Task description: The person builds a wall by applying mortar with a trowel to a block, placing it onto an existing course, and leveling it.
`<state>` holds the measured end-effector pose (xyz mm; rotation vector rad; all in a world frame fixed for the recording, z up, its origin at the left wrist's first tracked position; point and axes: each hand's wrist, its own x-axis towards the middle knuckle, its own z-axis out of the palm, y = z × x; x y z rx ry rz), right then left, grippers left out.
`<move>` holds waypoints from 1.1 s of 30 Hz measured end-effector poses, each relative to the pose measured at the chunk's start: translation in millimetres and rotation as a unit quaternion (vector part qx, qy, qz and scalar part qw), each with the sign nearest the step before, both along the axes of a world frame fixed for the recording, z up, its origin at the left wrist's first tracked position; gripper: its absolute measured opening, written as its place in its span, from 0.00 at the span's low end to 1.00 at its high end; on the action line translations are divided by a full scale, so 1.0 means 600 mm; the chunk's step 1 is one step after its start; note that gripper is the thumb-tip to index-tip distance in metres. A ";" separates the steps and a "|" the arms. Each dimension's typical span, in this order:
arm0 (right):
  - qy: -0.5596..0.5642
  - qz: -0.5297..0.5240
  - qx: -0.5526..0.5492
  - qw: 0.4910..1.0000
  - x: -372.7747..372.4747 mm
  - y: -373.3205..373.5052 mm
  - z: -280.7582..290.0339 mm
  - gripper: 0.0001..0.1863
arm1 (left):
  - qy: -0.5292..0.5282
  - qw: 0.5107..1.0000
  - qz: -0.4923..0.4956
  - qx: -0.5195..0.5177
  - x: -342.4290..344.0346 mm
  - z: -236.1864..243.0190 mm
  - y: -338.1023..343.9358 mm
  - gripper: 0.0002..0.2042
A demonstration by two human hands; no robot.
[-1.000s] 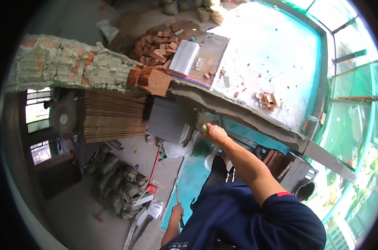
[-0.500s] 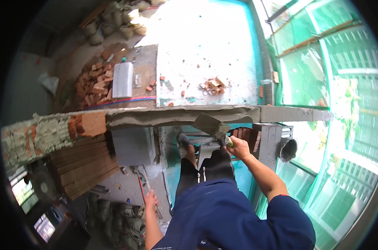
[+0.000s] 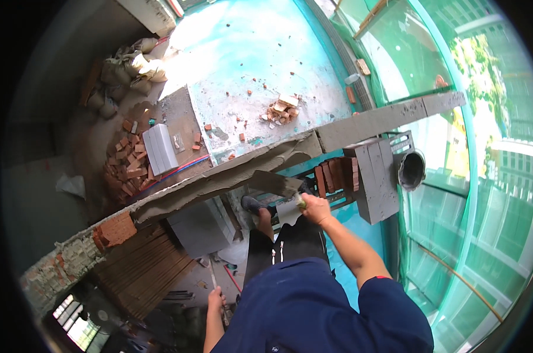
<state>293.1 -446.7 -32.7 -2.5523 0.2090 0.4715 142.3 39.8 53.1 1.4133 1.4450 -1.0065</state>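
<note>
Two bare hands show in the head view. The right hand (image 3: 317,209) is closed firmly round the handle of a broad, grey metal trowel (image 3: 274,183), its blade just off the near edge of a long, narrow wall top (image 3: 369,125); whether the blade touches the wall cannot be told. Thick, wet-looking grey mortar (image 3: 231,172) covers the middle of that top, between an orange-red brick (image 3: 118,228) toward its left end and bare grey concrete toward its right. Low by the person's left side, the left hand (image 3: 217,299) has its fingers curled round a slim, pale shaft (image 3: 212,273), its kind unclear.

A tilt of the trowel could drop any load onto the dark grey shoe (image 3: 253,205) below, and a blade pushed too hard at the near edge could break the mortar's overhanging lip. A swing to the right risks knocking the upright row of red-brown bricks (image 3: 336,176), the tall grey blocks (image 3: 372,179) beside it or the round black bucket (image 3: 411,169) beyond, which crowd that side. Past the far edge lie a heap of red bricks (image 3: 125,159), a pale grey rectangular block (image 3: 159,148) and a small pile of brick rubble (image 3: 282,110).
</note>
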 end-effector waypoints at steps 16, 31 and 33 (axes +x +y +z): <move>-0.081 -0.227 0.212 0.947 0.069 -0.094 -0.034 0.16 | -0.091 0.984 -0.151 0.025 0.147 0.105 -0.201 0.14; 0.187 -0.412 -0.006 0.892 -0.299 -0.250 -0.029 0.18 | -0.007 0.966 -0.248 -0.075 0.168 0.014 -0.199 0.13; 0.177 -0.477 -0.034 0.860 -0.377 -0.257 -0.003 0.17 | 0.019 0.954 -0.281 -0.102 0.188 -0.013 -0.175 0.13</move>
